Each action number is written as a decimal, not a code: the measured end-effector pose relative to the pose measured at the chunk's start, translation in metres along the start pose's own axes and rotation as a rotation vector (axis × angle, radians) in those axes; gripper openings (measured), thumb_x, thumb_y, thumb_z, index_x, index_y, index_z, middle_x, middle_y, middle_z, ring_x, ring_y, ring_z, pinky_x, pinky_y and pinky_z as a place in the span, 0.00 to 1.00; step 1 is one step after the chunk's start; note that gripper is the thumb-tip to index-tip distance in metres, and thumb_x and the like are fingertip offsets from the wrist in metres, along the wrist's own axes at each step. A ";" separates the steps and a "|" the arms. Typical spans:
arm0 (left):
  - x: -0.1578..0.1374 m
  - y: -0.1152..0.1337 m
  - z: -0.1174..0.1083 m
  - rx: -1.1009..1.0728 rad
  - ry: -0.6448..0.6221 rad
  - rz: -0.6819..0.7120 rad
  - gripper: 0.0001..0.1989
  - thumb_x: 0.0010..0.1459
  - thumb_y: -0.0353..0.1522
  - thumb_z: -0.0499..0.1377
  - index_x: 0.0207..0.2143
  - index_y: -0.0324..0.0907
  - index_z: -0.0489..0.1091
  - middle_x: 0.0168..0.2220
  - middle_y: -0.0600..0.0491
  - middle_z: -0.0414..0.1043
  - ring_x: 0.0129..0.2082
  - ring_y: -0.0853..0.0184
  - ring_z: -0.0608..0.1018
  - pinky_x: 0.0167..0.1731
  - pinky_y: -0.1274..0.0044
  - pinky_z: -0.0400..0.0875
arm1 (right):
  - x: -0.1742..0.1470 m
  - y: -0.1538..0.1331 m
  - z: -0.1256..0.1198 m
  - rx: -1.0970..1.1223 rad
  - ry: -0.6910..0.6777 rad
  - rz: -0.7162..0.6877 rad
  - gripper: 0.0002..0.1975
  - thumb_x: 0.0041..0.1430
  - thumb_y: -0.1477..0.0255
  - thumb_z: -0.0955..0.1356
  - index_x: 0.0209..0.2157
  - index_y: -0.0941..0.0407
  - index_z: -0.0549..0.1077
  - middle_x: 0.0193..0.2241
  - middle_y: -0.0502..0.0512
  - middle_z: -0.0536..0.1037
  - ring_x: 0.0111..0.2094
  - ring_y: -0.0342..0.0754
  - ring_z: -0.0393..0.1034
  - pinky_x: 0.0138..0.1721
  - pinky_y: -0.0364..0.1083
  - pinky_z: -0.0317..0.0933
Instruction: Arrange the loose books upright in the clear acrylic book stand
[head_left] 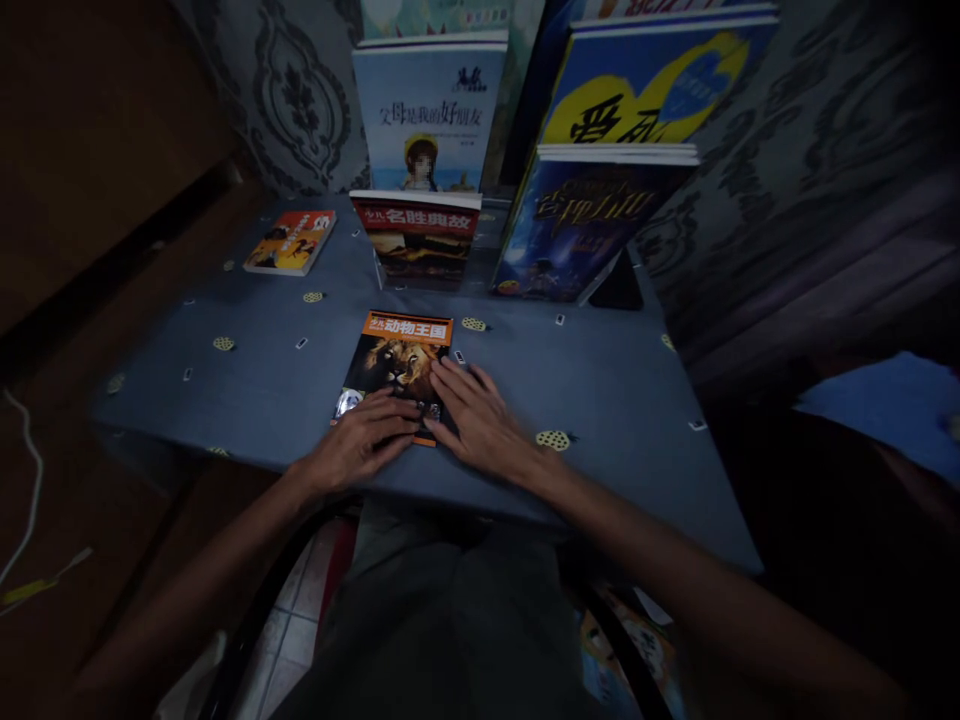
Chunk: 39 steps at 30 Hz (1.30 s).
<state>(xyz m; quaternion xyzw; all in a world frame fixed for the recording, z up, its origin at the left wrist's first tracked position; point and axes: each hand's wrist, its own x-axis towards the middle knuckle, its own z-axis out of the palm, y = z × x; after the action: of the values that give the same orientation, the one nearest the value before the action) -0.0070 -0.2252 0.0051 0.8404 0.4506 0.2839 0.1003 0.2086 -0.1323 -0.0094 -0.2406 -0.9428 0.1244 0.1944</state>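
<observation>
Head view: my left hand (pixel 364 437) and right hand (pixel 480 415) rest unclenched, fingers extended, on the lion book (pixel 394 355), which lies by the front edge of the table (pixel 622 400); an orange book (pixel 292 242) lies near the far left corner.

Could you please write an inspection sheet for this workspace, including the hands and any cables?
Surface: table under a blue-grey patterned cloth.
Main item: lion book, lying face up.
Clutter: orange book at left; upright books at the back; dark object beside them.
Hands: left hand and right hand rest open on the lion book.
Cables: white cord off the table, far left.
Surroundings: patterned backdrop; tiled floor below.
</observation>
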 end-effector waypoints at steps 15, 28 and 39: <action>-0.033 -0.016 -0.014 0.209 0.145 -0.285 0.17 0.68 0.26 0.49 0.54 0.43 0.70 0.54 0.46 0.76 0.55 0.63 0.77 0.56 0.66 0.74 | 0.034 -0.041 0.006 0.095 -0.186 -0.500 0.15 0.69 0.78 0.64 0.54 0.60 0.75 0.58 0.61 0.77 0.65 0.51 0.63 0.68 0.54 0.56; -0.029 -0.011 -0.009 0.280 0.129 -0.320 0.20 0.64 0.23 0.48 0.53 0.47 0.70 0.54 0.47 0.74 0.52 0.61 0.78 0.53 0.66 0.76 | 0.002 0.021 -0.019 0.403 -0.084 -0.245 0.17 0.70 0.74 0.64 0.57 0.51 0.75 0.55 0.56 0.79 0.63 0.48 0.68 0.67 0.58 0.56; -0.009 -0.016 -0.002 0.262 0.137 -0.231 0.18 0.64 0.23 0.48 0.52 0.46 0.69 0.52 0.46 0.75 0.50 0.61 0.79 0.49 0.68 0.79 | 0.043 0.075 -0.013 0.043 -0.033 0.043 0.20 0.71 0.65 0.64 0.61 0.52 0.70 0.67 0.64 0.65 0.70 0.56 0.54 0.66 0.64 0.55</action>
<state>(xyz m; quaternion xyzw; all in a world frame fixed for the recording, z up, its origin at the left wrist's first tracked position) -0.0230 -0.2238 -0.0034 0.7676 0.5830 0.2660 -0.0090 0.2102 -0.0446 -0.0091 -0.2544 -0.9376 0.1527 0.1815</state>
